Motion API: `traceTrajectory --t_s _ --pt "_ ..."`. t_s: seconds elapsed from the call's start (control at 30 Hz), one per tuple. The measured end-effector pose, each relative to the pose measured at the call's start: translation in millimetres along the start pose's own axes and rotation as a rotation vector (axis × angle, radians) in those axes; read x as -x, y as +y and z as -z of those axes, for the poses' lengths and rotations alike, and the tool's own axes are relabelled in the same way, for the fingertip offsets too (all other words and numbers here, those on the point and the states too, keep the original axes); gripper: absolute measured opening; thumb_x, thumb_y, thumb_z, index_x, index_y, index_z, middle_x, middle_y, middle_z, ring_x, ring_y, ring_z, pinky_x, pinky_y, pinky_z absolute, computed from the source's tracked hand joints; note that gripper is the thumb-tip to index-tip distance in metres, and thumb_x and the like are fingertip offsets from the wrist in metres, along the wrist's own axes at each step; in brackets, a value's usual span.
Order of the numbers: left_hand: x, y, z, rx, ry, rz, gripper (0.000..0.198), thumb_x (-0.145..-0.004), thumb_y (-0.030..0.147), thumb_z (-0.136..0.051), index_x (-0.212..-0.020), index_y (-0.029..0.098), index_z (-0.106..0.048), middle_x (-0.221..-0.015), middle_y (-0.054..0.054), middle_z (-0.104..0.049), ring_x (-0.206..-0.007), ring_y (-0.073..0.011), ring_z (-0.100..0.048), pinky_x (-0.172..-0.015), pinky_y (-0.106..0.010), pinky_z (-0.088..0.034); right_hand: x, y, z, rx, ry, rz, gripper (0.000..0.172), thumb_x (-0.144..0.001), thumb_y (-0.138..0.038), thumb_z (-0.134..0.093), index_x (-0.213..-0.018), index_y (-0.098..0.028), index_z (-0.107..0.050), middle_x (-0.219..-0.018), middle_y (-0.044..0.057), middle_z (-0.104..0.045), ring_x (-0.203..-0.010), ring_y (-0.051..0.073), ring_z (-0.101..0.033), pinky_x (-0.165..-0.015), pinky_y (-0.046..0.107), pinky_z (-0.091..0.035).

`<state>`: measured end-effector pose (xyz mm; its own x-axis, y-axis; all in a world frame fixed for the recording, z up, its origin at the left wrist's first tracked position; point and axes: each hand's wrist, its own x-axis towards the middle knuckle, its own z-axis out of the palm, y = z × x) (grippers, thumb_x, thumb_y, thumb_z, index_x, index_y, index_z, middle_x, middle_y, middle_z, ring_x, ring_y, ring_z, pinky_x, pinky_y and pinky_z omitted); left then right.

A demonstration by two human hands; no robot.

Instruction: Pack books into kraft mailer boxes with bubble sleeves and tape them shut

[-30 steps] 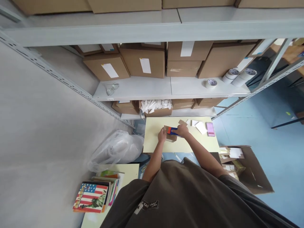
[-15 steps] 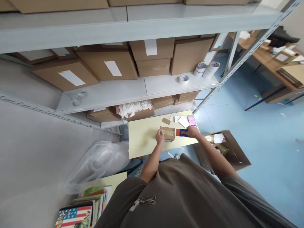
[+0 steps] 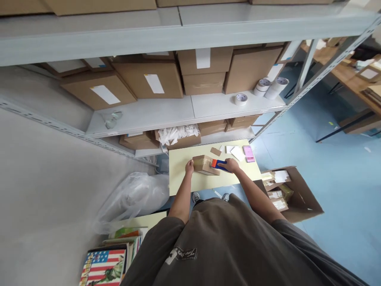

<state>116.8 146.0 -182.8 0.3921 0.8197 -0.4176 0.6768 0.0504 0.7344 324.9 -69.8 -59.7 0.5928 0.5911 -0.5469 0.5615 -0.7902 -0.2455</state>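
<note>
A small brown cardboard box [image 3: 200, 163] with shiny tape on it rests tilted on the pale yellow table [image 3: 181, 180]. My left hand [image 3: 189, 167] is closed on its left end. In my right hand [image 3: 231, 165] is a blue hand-held tape dispenser [image 3: 220, 164], gripped by its handle. The dispenser's orange front meets the right part of the box. Whether a strip of tape runs between them is too small to tell. Behind the box lie a flat brown cardboard piece [image 3: 216, 151], white cards [image 3: 237, 153] and a pink stack [image 3: 249, 153].
Beyond the table a grey metal shelf [image 3: 160, 112] carries cartons [image 3: 149, 81] and white tape rolls [image 3: 241, 99]. On the floor at right stands an open carton [image 3: 308, 202] holding small boxes. A clear plastic bag [image 3: 139, 194] and books [image 3: 105, 264] are at left.
The box has moved left and been turned, with my left hand still on it. The dispenser has come left, its orange front now against the box. The view has shifted a little.
</note>
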Motion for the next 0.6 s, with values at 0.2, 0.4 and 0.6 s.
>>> traceTrajectory --t_s 0.2,0.4,0.6 --pt "-8.5 -15.4 33.0 -0.023 -0.016 -0.011 0.04 -0.11 0.047 -0.046 -0.123 0.023 -0.075 -0.132 -0.012 -0.079 -0.126 -0.0286 -0.071 -0.104 -0.036 -0.053 -14.3 -82.4 -21.9 0.069 -0.047 0.049 0.062 -0.099 -0.075 -0.061 -0.116 -0.018 -0.079 -0.12 0.017 -0.08 -0.11 0.029 -0.076 -0.077 0.029 -0.052" --pt "14.2 -18.8 -9.3 -0.044 -0.116 0.05 0.046 -0.111 0.046 -0.048 -0.147 0.021 -0.062 -0.14 -0.014 -0.076 -0.129 -0.0291 -0.071 -0.106 -0.039 -0.054 -17.0 -97.3 -33.8 0.171 -0.073 0.056 0.063 -0.096 -0.072 -0.07 -0.122 -0.016 -0.079 -0.125 0.02 -0.079 -0.116 0.031 -0.076 -0.086 0.031 -0.055" --pt "43.8 -2.0 -72.2 -0.048 -0.103 -0.033 0.047 -0.112 0.04 -0.046 -0.153 0.021 -0.058 -0.14 -0.014 -0.076 -0.128 -0.0283 -0.072 -0.107 -0.038 -0.053 -9.5 -41.6 -21.7 0.172 -0.09 -0.012 0.064 -0.096 -0.073 -0.069 -0.123 -0.016 -0.079 -0.125 0.02 -0.079 -0.113 0.03 -0.077 -0.084 0.03 -0.056"
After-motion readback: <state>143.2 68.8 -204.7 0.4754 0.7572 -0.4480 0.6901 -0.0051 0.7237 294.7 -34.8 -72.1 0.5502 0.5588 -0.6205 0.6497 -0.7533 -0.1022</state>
